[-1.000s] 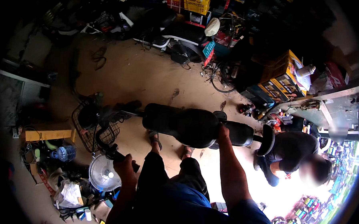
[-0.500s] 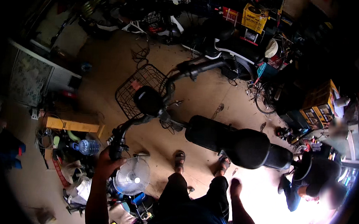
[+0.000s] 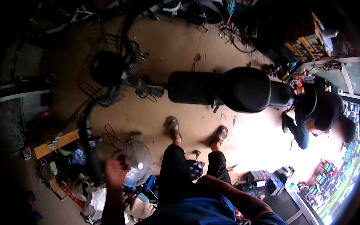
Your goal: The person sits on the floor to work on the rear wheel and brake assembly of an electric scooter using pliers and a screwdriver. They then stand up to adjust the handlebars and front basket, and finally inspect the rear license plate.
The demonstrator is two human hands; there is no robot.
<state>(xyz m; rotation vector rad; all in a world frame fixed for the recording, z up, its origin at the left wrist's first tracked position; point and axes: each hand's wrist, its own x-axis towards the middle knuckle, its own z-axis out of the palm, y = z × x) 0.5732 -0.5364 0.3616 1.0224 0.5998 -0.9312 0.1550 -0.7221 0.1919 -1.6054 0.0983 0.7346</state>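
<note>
An electric scooter with a black seat (image 3: 245,90) stands across the floor in front of me, its front end to my left. A wire basket (image 3: 88,88) sits at its front. My left hand (image 3: 116,169) is off the handlebar's near grip (image 3: 96,169), a little to the right of it and above the fan. Motion smears its fingers. My right hand (image 3: 204,181) lies close to my body at the top of my thigh, its fingers hidden from view.
A floor fan (image 3: 140,166) stands by my left leg, beside a white plastic bag (image 3: 97,201) and clutter. At right a person (image 3: 322,108) crouches behind the scooter in bright light. Black batteries (image 3: 258,178) lie at lower right. Boxes (image 3: 309,39) are stacked at the far right.
My left hand has let go of the handlebar grip and moved right of it. My right hand has come in from my side to my thigh. My view has shifted, with the scooter now more level across it.
</note>
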